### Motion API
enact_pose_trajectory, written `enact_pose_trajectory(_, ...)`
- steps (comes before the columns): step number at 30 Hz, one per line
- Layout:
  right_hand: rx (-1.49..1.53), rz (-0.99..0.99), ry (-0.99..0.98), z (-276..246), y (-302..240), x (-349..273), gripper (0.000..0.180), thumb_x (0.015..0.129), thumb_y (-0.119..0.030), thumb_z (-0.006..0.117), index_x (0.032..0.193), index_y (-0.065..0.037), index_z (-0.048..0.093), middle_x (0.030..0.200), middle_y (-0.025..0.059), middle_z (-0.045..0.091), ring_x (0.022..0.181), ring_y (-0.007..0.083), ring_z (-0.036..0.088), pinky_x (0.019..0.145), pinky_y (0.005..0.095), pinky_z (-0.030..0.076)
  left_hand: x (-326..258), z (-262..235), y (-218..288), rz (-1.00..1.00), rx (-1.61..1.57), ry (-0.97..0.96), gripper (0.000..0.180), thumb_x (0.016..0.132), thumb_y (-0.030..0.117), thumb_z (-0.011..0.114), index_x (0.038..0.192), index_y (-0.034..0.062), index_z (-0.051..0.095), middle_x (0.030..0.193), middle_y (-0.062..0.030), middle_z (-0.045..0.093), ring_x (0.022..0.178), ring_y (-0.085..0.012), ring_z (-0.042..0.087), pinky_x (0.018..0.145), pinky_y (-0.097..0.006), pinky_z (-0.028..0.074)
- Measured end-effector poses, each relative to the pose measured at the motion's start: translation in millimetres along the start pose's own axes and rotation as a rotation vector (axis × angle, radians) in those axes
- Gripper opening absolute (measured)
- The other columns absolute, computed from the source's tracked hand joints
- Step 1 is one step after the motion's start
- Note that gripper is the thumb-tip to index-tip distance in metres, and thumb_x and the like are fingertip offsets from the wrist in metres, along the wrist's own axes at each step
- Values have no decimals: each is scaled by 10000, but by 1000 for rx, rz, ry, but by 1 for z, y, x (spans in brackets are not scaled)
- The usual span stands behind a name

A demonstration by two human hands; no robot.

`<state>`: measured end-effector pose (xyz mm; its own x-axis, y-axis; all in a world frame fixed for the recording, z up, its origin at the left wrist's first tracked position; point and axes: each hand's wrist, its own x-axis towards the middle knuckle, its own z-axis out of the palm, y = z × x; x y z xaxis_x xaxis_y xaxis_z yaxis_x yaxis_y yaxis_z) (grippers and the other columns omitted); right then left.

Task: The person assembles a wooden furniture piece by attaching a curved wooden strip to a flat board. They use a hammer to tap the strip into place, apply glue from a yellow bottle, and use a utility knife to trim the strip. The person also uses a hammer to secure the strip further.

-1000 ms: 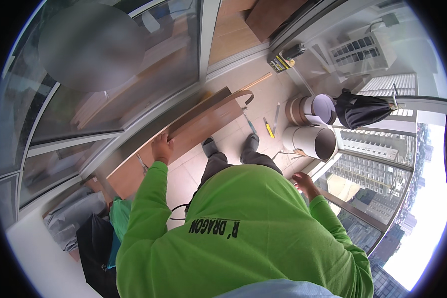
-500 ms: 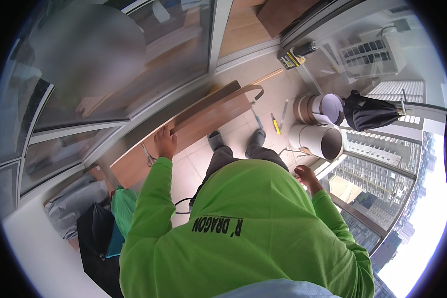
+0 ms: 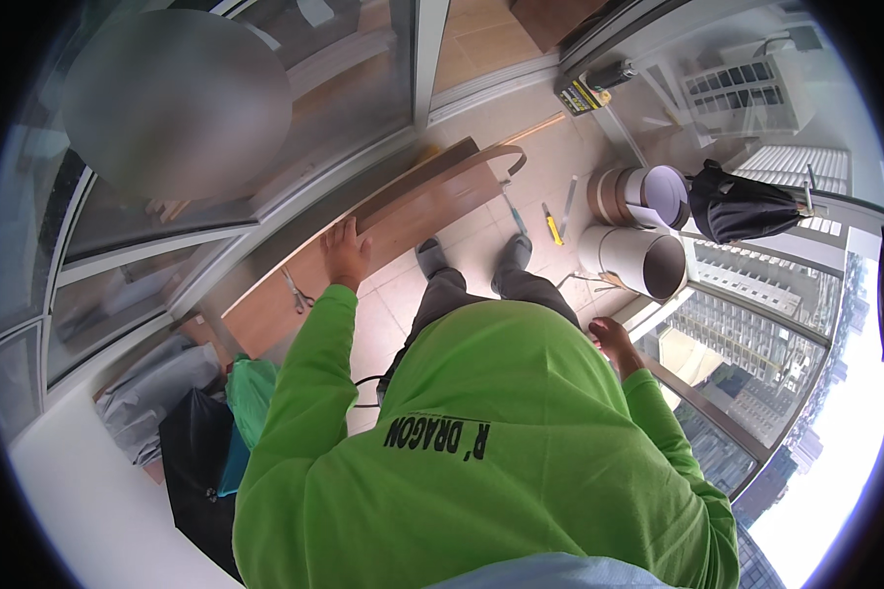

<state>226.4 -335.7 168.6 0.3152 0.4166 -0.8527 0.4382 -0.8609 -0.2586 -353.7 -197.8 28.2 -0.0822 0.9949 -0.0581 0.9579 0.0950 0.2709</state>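
- The wood-grain board [image 3: 430, 208] lies right under the left hand [image 3: 347, 257], on the person's left, ahead of the body.
- Its long axis slants from the near left to the far right, running past the feet; most of its length stretches ahead and to the right of the left fingers.
- The left hand is clearly the nearer: its fingers are extended and slightly spread over the board, closed around nothing; how firmly they press, I cannot tell.
- The right hand [image 3: 614, 344] is well apart, by the window side, fingers partly curled; whether it holds anything is unclear.
- The board looks long, narrow, reddish-brown and smooth; a thin brown strip [image 3: 501, 150] curls loosely at its far end.
- Scissors [image 3: 296, 291] lie on it near the left hand.
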Motion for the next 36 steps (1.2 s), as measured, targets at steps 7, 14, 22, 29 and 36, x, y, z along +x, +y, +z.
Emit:
enact_pose_trajectory(7,21,-21,-13,4,14,-4,488,951,-315,660,1340,-29,588,1220,121,677,801,205,666,619,330,534,11,3,5,55,-85,-9,550,835,347,711,1312,104,581,1218,-105,630,1139,-309,577,992,-484,434)
enact_pose_trajectory(14,57,-23,6,3,31,-3,479,952,-320,655,1334,-38,598,1220,123,680,805,217,675,636,331,548,27,14,14,113,-101,37,499,827,325,721,1257,101,604,1111,-114,638,1058,-325,601,901,-490,475)
enact_pose_trajectory(22,3,20,13,2,17,-11,496,949,-343,654,1332,-33,597,1215,122,687,823,220,689,662,350,553,44,23,38,112,-180,44,458,826,294,721,1235,114,620,1097,-116,640,1045,-340,606,883,-499,477)
enact_pose_trajectory(29,1,16,24,-2,14,-15,498,945,-346,655,1335,-42,596,1200,138,688,829,223,692,658,348,547,47,21,50,130,-166,63,428,829,289,717,1208,111,629,1079,-114,639,1024,-338,607,868,-503,481)
enact_pose_trajectory(36,1,55,19,-1,14,-16,425,993,-348,620,1325,-86,590,1106,67,691,789,162,628,679,327,531,45,20,46,148,-165,64,434,825,281,716,1200,81,627,1084,-125,641,1033,-338,604,886,-501,474)
